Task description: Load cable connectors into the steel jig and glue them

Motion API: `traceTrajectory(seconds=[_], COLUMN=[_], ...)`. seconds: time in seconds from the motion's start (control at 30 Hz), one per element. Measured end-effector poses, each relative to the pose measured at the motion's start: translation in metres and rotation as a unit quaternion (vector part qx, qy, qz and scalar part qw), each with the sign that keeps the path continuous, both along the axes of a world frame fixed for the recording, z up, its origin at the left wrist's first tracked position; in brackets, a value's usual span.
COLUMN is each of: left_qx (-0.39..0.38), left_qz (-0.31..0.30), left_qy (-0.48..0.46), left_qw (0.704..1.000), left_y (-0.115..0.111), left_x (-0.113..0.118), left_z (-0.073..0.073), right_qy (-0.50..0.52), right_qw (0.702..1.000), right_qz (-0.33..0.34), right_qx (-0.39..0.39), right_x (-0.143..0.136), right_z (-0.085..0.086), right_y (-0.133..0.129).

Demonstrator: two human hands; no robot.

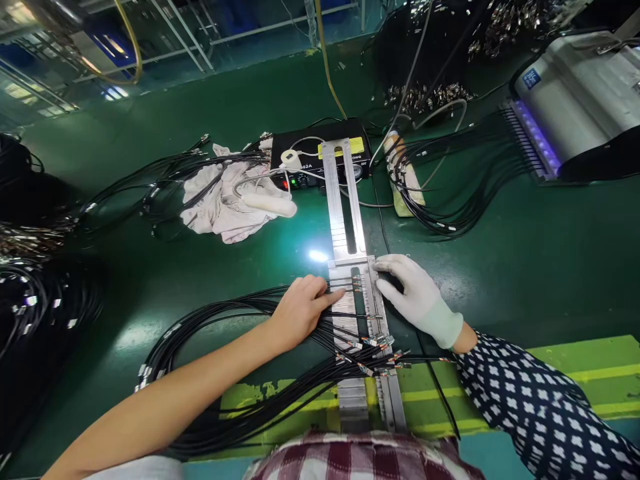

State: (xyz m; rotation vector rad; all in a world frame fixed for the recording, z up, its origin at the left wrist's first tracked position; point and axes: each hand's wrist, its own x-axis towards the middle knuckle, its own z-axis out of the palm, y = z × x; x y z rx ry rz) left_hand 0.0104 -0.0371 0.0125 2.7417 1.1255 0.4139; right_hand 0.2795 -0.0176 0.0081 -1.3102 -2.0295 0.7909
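My left hand (301,312), bare, rests over black cables (235,301) where they cross a slotted metal fixture (345,233). Its index finger points right along the fixture, and the other fingers curl in over the cables. Small metal connectors (384,341) with orange and white wire ends sit on and beside the fixture's right-hand bar (383,333). At the top of that bar is my right hand (415,293) in a white glove, fingertips touching its edge. Thumb and fingers are apart there, with nothing visible between them.
Behind the fixture stands a black control box (300,170) beside a white cloth (220,207). A silver machine with a purple light (580,107) at right has cables running into it. More cable bundles (40,300) lie at left. A green-yellow mat (575,373) covers the front edge.
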Motion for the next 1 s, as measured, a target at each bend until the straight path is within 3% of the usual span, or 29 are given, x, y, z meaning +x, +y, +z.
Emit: traceTrajectory(seconds=[0.13, 0.27, 0.37, 0.43, 0.57, 0.83, 1.0], left_qx=[-0.055, -0.209, -0.267, -0.262, -0.176, -0.071, -0.075], left_qz=[-0.014, 0.023, 0.039, 0.052, 0.07, -0.017, -0.045], left_qy=[0.025, -0.073, -0.132, -0.154, -0.143, -0.104, -0.07], left_qw=[0.998, 0.975, 0.954, 0.951, 0.972, 0.992, 0.994], left_y=[-0.011, -0.026, -0.034, -0.035, -0.027, -0.014, -0.006], left_x=[-0.004, -0.009, -0.011, -0.009, 0.001, -0.003, -0.01], left_z=[0.004, 0.008, 0.009, 0.009, 0.005, 0.001, 0.006], right_qy=[0.002, 0.002, -0.001, 0.002, -0.001, -0.001, -0.001], right_qw=[1.0, 0.999, 1.0, 1.0, 1.0, 1.0, 1.0], right_qz=[0.003, 0.025, 0.02, 0.014, 0.01, 0.017, 0.018], right_qx=[0.009, 0.022, 0.024, 0.022, 0.01, 0.0, 0.002], right_x=[0.004, 0.01, 0.011, 0.01, 0.009, 0.009, 0.009], right_z=[-0.001, -0.004, -0.004, -0.003, -0.002, -0.003, -0.003], right_y=[-0.004, -0.013, -0.015, -0.015, -0.013, -0.013, -0.012])
